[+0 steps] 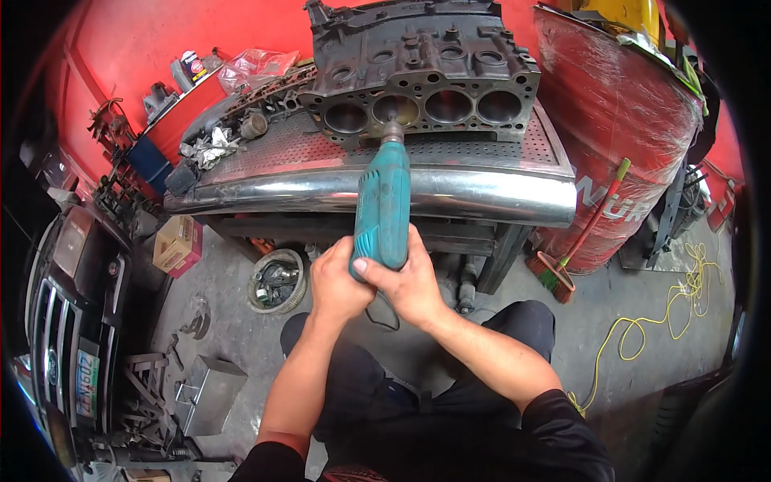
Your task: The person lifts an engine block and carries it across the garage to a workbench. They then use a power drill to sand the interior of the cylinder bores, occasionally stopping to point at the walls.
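Note:
A teal power drill [384, 205] points away from me, gripped at its rear by both hands. My left hand [340, 279] wraps the left side, and my right hand [407, 281] closes on the right with its thumb across the back. The chuck [393, 131] reaches the second cylinder bore from the left in a dark engine block [418, 60]. Whatever is fitted in the chuck is mostly hidden in that bore. The block rests on a perforated metal bench [281, 149] with its row of bores facing me.
Metal parts and a crumpled rag [215, 148] lie on the bench's left. Below stands a basket of parts [277, 281] beside a cardboard box [178, 246]. A broom [554, 273] leans against a wrapped red drum [618, 120]. Yellow cord [634, 321] trails over the floor; a vehicle front [72, 313] is left.

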`<state>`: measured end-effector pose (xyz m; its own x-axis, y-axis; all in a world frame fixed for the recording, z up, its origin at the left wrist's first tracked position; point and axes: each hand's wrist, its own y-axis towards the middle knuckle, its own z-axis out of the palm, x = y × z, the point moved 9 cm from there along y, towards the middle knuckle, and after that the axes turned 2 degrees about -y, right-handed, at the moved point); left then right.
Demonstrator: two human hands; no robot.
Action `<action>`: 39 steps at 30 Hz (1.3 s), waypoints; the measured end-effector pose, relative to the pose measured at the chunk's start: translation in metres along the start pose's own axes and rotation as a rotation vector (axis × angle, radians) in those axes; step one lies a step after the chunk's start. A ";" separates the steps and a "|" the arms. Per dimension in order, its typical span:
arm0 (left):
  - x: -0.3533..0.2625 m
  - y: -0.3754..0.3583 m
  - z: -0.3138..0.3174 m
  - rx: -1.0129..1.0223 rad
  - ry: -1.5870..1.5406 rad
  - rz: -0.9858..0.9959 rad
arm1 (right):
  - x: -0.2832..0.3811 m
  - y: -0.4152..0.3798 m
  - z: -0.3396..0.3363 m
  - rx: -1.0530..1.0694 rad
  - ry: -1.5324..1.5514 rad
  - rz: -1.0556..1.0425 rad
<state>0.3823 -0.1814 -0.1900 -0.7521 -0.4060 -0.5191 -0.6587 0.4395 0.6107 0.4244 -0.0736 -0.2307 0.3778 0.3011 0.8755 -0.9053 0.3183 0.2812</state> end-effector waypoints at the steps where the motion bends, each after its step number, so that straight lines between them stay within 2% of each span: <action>1: 0.004 0.005 0.003 0.011 0.009 -0.005 | 0.000 0.006 -0.002 -0.007 0.023 -0.020; 5: 0.016 0.026 0.013 0.021 -0.035 -0.070 | 0.006 0.029 -0.005 -0.007 0.077 -0.035; 11: 0.019 0.052 0.016 0.005 0.027 -0.041 | 0.012 0.053 -0.013 -0.048 0.009 -0.071; 25: 0.017 0.097 0.036 0.075 0.146 -0.133 | 0.021 0.098 -0.036 -0.091 0.023 -0.105; 32: 0.015 0.112 0.036 0.052 0.183 -0.095 | 0.015 0.116 -0.042 -0.113 0.020 -0.128; 33: 0.017 0.113 0.037 0.090 0.191 -0.155 | 0.017 0.117 -0.041 -0.103 0.026 -0.132; 35: 0.018 0.114 0.038 0.097 0.206 -0.152 | 0.023 0.115 -0.040 -0.100 0.037 -0.154; 39: 0.019 0.103 0.038 0.080 0.233 -0.124 | 0.018 0.103 -0.036 -0.083 0.039 -0.082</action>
<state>0.2991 -0.1137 -0.1597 -0.6471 -0.6299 -0.4295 -0.7518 0.4334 0.4969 0.3447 -0.0025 -0.1999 0.4589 0.3049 0.8346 -0.8523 0.4163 0.3166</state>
